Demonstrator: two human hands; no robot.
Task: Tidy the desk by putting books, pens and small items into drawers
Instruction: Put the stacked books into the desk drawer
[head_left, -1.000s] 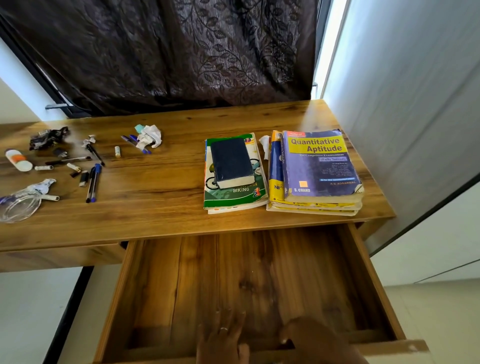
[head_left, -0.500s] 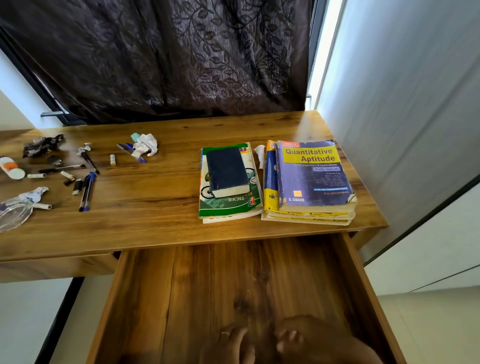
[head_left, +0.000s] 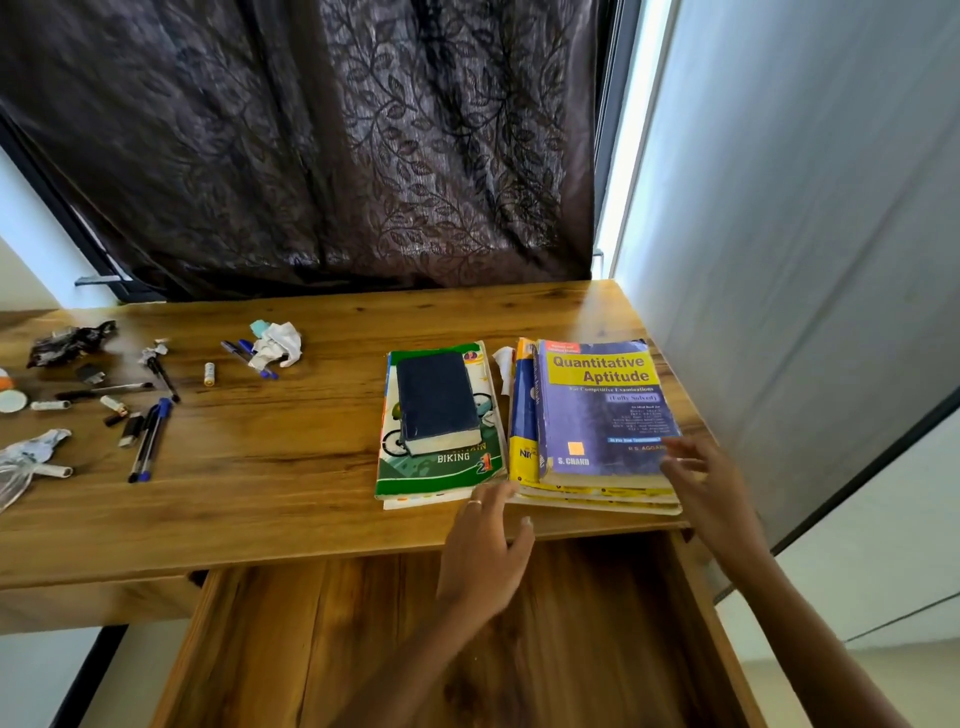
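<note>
Your two hands are closing in on the right-hand stack of books; your left hand (head_left: 485, 551) lies with fingers loose and extended at the stack's near left corner, touching or just short of it, grasping nothing; your right hand (head_left: 706, 493) is at the near right corner, fingers spread and relaxed over the edge of the "Quantitative Aptitude" book (head_left: 605, 410), also holding nothing yet. That book tops a stack of thinner books (head_left: 597, 500) on the counter (head_left: 260, 499), right at its front edge; directly below, the drawer (head_left: 571, 639) stands pulled out, its wooden floor bare where it shows.

To do this lift well, I judge you should slide your fingers under the bottom book on both sides, thumbs on top, so the whole stack comes as one; the lower books look thin and floppy and may sag or slip out if you pinch only the thick one. Draw the stack toward you off the counter's edge, then lower it flat into the drawer, pushed to one side so room remains.

The second pile, a dark blue book (head_left: 436, 400) on the green biking book (head_left: 441, 467), sits just beside to the left; the pens (head_left: 148, 441) and small items lie well apart at the far left; all await their turn.
</note>
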